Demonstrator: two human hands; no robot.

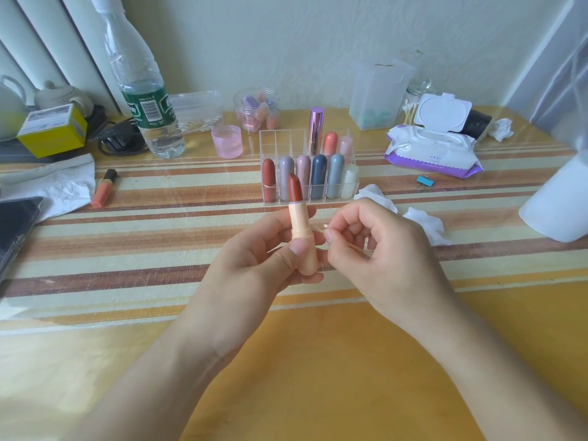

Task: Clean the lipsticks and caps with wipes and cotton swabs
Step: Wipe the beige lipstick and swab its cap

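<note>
My left hand (254,259) grips an uncapped lipstick (300,227) upright; its tube is peach and its bullet is dark red. My right hand (378,249) pinches a cotton swab (345,241) whose tip touches the tube's collar. Behind them a clear organiser (350,192) holds several capped lipsticks. An open purple wipes pack (432,151) lies at the right, with a jar of cotton swabs (410,109) behind it. Used crumpled wipes (426,224) lie right of my hands.
A water bottle (143,90), a pink cup (227,141), a jar of pastel capsules (256,109) and a clear box (378,93) stand at the back. An orange lip gloss (104,189), tissue and a phone (16,224) lie left. A white object (560,198) stands right.
</note>
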